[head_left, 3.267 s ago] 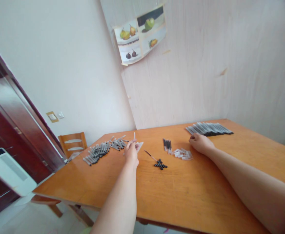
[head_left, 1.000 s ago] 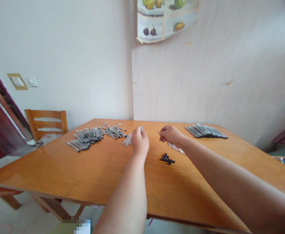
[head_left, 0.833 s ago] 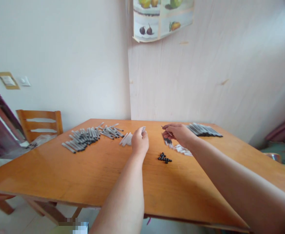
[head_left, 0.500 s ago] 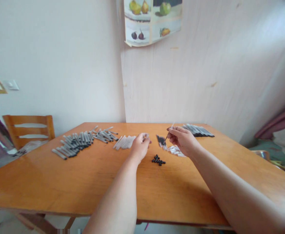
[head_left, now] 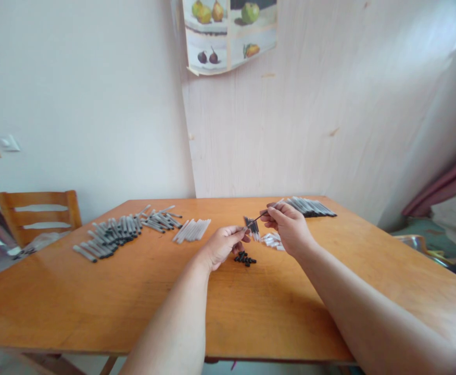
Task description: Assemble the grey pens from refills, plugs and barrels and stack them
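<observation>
My right hand (head_left: 288,224) pinches a thin dark pen refill (head_left: 257,219), which slants down to the left from its fingers. At the refill's lower end, my left hand (head_left: 226,244) is closed in a pinch. Its fingertips hide whatever small thing they hold. Several dark refills (head_left: 253,228) lie on the table just behind the two hands. Beside them, under my right hand, is a small heap of whitish clear pieces (head_left: 271,239). A pile of small black plugs or caps (head_left: 245,259) sits in front of the hands.
On the wooden table (head_left: 153,297), a row of clear pen barrels (head_left: 192,230) lies left of my hands. Farther left are piles of black-ended pens (head_left: 111,234). Another pen row (head_left: 312,206) is at the back right. A chair (head_left: 38,213) stands at the left.
My hands have come together, and the refill has swung from nearly upright to slanting, its lower end now at my left fingertips. The camera view has turned slightly right.
</observation>
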### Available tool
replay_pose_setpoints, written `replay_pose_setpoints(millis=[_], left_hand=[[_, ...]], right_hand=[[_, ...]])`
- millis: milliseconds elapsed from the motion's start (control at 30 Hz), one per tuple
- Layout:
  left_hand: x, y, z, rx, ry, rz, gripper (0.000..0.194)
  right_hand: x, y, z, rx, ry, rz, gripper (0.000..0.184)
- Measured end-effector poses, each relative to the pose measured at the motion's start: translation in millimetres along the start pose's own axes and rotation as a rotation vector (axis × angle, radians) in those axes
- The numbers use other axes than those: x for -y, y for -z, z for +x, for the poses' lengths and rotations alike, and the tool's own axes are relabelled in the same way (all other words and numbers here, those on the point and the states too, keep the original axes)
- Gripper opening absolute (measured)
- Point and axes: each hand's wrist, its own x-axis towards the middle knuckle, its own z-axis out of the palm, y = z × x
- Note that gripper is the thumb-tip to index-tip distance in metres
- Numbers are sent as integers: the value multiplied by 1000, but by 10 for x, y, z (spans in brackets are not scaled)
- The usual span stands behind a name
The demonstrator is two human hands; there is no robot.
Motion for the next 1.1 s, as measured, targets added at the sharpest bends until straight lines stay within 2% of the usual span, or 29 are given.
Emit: replay_pose_setpoints(millis=[367,667,1100], left_hand=[[-41,-6,-33,80,44,-17,40],[-51,12,-38,147,77,-53,41],[-35,18,-36,186,39,-110,37]], right_hand=[[-35,-38,-40,80,-3,-91,26],[-13,-74,-74,60,3,-78,28],[-86,-99,-115,179,-47,-133,34]])
